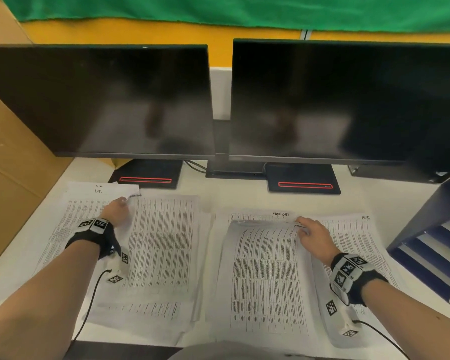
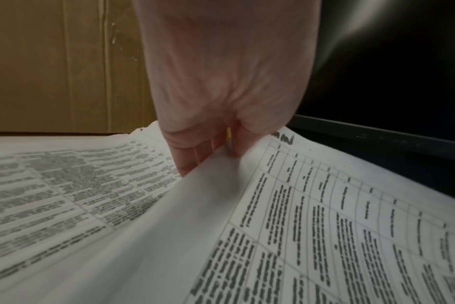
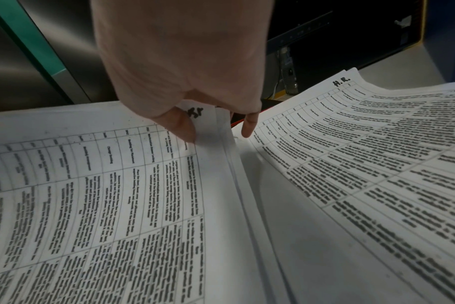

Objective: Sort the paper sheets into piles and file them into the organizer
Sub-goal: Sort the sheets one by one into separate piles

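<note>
Both hands lifting sheet corners from printed paper piles spread across a white desk.

Two dark monitors (image 1: 99, 100) stand side by side at the back of the desk (image 1: 198, 188), a cardboard box (image 1: 8, 165) on the left and a dark blue organizer (image 1: 431, 245) with slanted slots on the right edge. Four overlapping paper piles (image 1: 164, 245) of printed tables cover the desk in front. The left hand (image 1: 117, 211) pinches the far corner of a sheet (image 2: 299, 216) between the two left piles, its fingers (image 2: 195, 156) closed narrowly on the raised edge. The right hand (image 1: 315, 237) pinches the top corner of several sheets (image 3: 216, 144) off the pile beside the one marked "H.R." (image 3: 341, 81).
</note>
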Tool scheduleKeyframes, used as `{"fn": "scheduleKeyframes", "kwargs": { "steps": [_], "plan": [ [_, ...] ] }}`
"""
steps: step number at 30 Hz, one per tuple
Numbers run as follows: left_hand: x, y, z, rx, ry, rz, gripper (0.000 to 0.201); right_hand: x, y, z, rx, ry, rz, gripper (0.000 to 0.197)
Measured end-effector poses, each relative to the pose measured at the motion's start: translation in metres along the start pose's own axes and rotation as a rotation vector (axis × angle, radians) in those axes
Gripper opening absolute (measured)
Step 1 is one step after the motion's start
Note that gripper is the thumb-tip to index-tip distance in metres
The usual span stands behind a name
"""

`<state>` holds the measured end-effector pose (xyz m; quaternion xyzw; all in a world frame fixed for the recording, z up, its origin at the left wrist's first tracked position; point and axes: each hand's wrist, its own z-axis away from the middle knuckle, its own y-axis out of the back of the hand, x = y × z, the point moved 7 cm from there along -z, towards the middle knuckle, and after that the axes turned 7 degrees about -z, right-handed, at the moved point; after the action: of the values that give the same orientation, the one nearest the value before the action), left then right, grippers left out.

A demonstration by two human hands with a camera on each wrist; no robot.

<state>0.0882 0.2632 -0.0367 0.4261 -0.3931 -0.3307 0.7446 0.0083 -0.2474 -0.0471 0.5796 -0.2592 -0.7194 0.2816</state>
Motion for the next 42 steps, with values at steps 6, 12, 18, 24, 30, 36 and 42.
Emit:
{"fn": "scheduleKeyframes", "kwargs": {
  "steps": [6, 12, 18, 24, 30, 36, 42],
  "plan": [
    [0.032, -0.004, 0.02, 0.132, 0.075, -0.105, 0.056, -0.007, -0.006, 0.0, -0.02, 0.033, 0.08, 0.027],
    [0.182, -0.064, 0.078, 0.037, -0.71, -0.049, 0.031, -0.015, -0.007, 0.002, -0.021, 0.059, 0.128, 0.021],
    [0.223, -0.112, 0.096, -0.178, -0.809, -0.543, 0.028, -0.011, -0.002, 0.015, -0.008, 0.046, 0.17, 0.017],
    [0.225, -0.102, 0.107, -0.168, -0.869, -0.311, 0.011, -0.006, 0.001, 0.019, 0.026, 0.058, 0.151, 0.016],
    [0.221, -0.099, 0.116, -0.272, -0.927, -0.052, 0.011, -0.009, 0.006, 0.011, 0.049, 0.052, -0.022, 0.015],
    [0.226, -0.084, 0.124, -0.459, -0.869, 0.203, 0.013, -0.01, 0.012, 0.004, 0.044, -0.088, -0.418, 0.024],
    [0.208, -0.09, 0.128, -0.63, -0.392, 0.585, 0.052, -0.004, 0.026, 0.0, 0.129, -0.113, -0.442, 0.015]
  ]
}}
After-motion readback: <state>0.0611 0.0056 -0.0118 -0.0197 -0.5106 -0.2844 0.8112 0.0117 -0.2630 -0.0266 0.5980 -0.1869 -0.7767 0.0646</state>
